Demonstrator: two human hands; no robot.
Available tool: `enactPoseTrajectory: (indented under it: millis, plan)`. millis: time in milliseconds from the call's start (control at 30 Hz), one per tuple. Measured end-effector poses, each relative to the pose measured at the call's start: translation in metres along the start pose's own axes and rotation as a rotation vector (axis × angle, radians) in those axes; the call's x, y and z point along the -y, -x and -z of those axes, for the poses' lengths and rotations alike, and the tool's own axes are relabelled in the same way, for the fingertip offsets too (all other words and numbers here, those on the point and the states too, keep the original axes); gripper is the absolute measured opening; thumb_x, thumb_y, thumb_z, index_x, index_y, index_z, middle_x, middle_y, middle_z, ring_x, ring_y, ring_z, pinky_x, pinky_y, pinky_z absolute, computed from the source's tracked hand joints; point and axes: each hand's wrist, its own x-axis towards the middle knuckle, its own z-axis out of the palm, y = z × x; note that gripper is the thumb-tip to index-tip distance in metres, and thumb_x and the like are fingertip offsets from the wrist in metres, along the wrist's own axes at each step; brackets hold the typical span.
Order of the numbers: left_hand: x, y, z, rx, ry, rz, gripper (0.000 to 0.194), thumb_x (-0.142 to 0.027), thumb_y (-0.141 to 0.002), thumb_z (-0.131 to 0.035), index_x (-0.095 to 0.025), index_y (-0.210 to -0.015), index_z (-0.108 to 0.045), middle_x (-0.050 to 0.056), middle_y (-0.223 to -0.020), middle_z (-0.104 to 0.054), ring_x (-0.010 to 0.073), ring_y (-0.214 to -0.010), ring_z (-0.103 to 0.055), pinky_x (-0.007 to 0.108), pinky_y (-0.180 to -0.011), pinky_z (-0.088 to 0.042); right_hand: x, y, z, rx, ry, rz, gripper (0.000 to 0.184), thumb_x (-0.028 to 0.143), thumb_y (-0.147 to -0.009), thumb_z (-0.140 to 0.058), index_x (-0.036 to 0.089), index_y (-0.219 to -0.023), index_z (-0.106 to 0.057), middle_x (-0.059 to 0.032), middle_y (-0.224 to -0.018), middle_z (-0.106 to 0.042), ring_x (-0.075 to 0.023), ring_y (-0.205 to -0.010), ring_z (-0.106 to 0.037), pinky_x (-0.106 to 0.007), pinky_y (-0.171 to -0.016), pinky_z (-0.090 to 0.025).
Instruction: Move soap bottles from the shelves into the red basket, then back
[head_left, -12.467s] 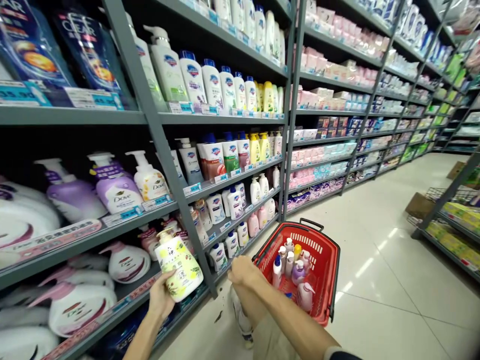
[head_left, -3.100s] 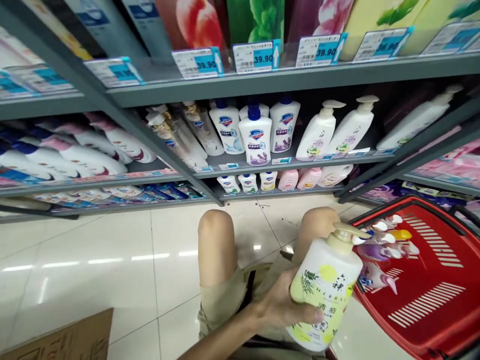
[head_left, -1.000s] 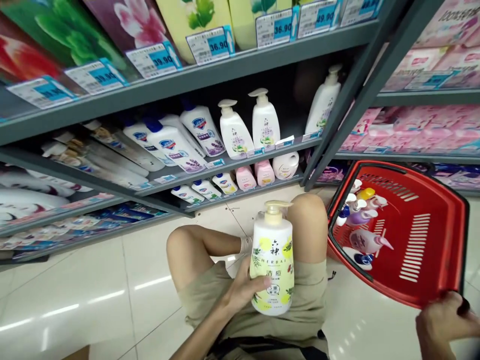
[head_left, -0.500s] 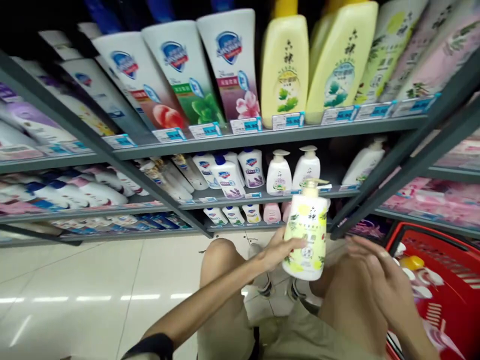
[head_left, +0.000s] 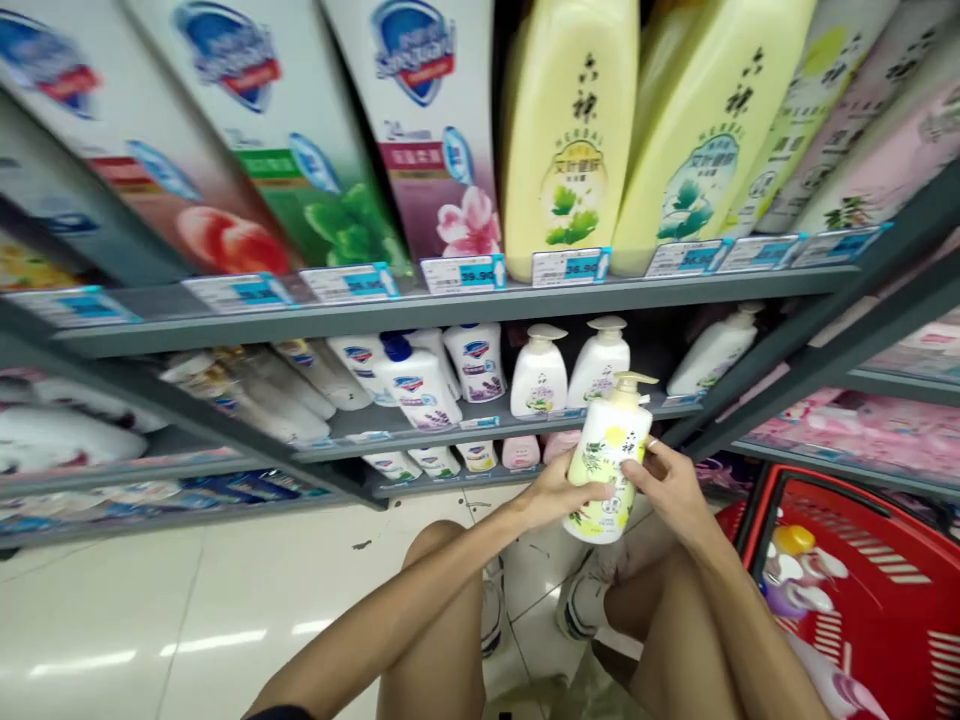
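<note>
Both hands grip one white and yellow-green pump bottle (head_left: 606, 450), its cream pump head uppermost and its printed label facing me. My left hand (head_left: 559, 492) clasps it low on the left side, thumb across the front. My right hand (head_left: 666, 480) holds the upper right side with the thumb on the label; its other fingers are partly behind the bottle. The bottle tilts slightly and hangs in front of the lower shelves, above my knees. Behind it, white pump bottles (head_left: 541, 372) stand on the middle shelf.
Large body-wash bottles (head_left: 566, 150) line the upper shelf (head_left: 450, 312) above price tags. At right, a red shopping basket (head_left: 885, 560) holds several bottles. Small bottles (head_left: 520, 452) stand on the bottom shelf. A white shelf-side bottle (head_left: 712, 352) leans at the right. Pale tiles (head_left: 247, 590) cover the floor.
My right hand has come from beside my right knee up to the pump bottle and taken hold of it. The bottle stays in my left hand, and the view has moved closer to the shelves.
</note>
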Motion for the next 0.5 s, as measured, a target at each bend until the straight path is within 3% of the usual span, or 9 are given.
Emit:
enactPoseTrajectory:
  millis: [167,333,433,500]
  plan:
    - [-0.006,-0.016,-0.004,0.12,-0.077,0.0,0.072,-0.051,-0.075,-0.091,-0.017,-0.134,-0.068,0.014,-0.13,-0.076,0.0331,-0.116,-0.074,0.043,-0.099,-0.06,0.002,-0.003,0.013,-0.02,-0.052,0.006,0.058,0.051,-0.083,-0.086,0.022,-0.13,-0.071,-0.0098,-0.129,-0.075,-0.0305,-0.112,-0.074,-0.044,-0.1,-0.062]
    - [-0.002,-0.041,-0.017,0.091,-0.106,-0.043,0.07,-0.052,-0.081,-0.086,-0.018,-0.137,-0.064,0.014,-0.134,-0.074,0.0321,-0.118,-0.073,0.042,-0.098,-0.06,0.006,-0.007,0.028,-0.053,-0.026,0.016,0.055,0.052,-0.086,-0.083,0.021,-0.129,-0.071,-0.0089,-0.128,-0.075,-0.0295,-0.111,-0.074,-0.04,-0.095,-0.062]
    - [0.003,-0.057,-0.022,0.032,-0.241,-0.173,0.065,-0.048,-0.082,-0.086,-0.02,-0.136,-0.064,0.012,-0.134,-0.073,0.0307,-0.121,-0.07,0.042,-0.101,-0.058,0.004,-0.011,0.037,-0.101,-0.012,0.07,0.053,0.052,-0.087,-0.082,0.02,-0.129,-0.07,-0.0087,-0.128,-0.074,-0.0279,-0.111,-0.074,-0.039,-0.096,-0.061]
    - [0.0,-0.069,-0.024,-0.02,-0.434,-0.311,0.058,-0.046,-0.082,-0.086,-0.019,-0.13,-0.068,0.012,-0.135,-0.071,0.0315,-0.127,-0.066,0.043,-0.107,-0.054,0.005,-0.014,0.044,-0.128,0.0,0.135,0.059,0.053,-0.088,-0.081,0.02,-0.135,-0.067,-0.0098,-0.135,-0.071,-0.0285,-0.12,-0.07,-0.04,-0.105,-0.058]
